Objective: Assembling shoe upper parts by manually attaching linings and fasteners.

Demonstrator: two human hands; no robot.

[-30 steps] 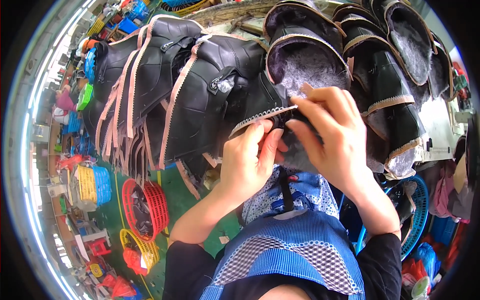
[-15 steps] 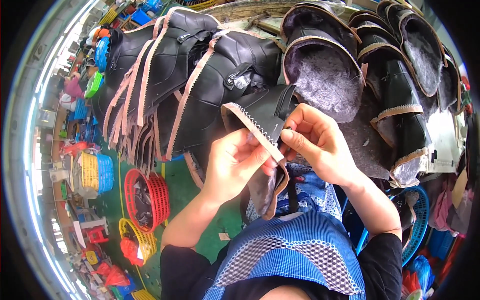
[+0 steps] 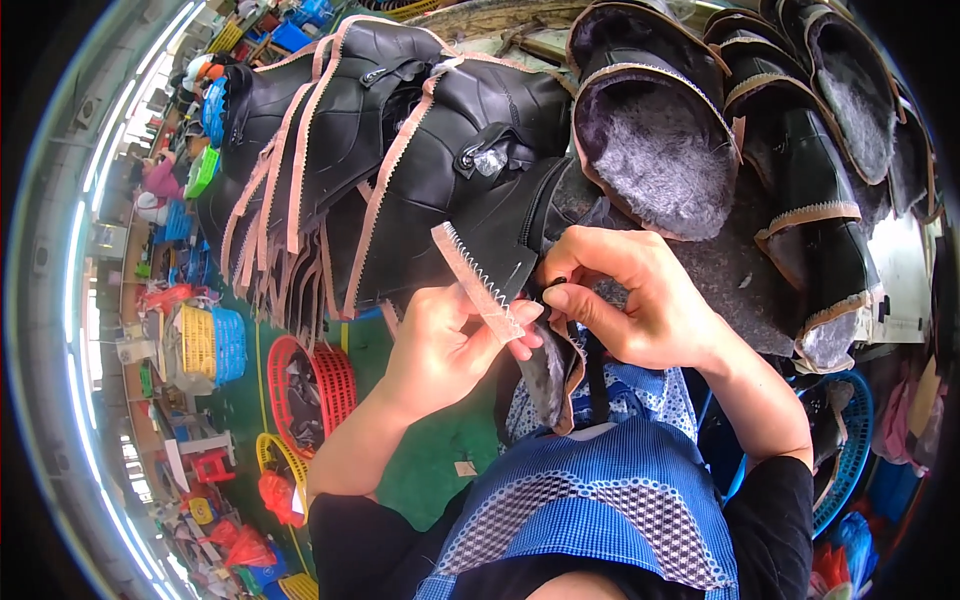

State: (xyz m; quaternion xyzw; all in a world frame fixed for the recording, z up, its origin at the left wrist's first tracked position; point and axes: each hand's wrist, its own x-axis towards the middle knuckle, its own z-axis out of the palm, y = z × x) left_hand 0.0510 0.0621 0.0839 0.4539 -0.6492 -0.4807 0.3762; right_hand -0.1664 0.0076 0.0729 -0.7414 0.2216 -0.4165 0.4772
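Note:
Between my hands is a black leather boot upper (image 3: 492, 222) with grey fur lining and a pale, zigzag-stitched edge (image 3: 468, 272). My left hand (image 3: 435, 345) is closed on that edge, thumb on top, with the fingers partly hidden beneath. At the zip side of the same upper, my right hand (image 3: 650, 305) pinches a small dark piece between thumb and forefinger. I cannot tell whether this piece is a zip pull or part of the upper. The lower flap (image 3: 548, 375) hangs toward my apron, its fur side showing.
Several black boot uppers with pale strips (image 3: 330, 150) are heaped at the far left. Fur-lined uppers (image 3: 655, 150) are stacked at the far right. Red basket (image 3: 335, 385) and yellow basket (image 3: 285, 470) stand on the green floor (image 3: 420, 470); a blue basket (image 3: 850, 440) is at my right.
Both hands have shifted slightly left and nearer to me with the boot upper. Its stitched edge is turned so that more of its pale side shows. Both hands keep their grip.

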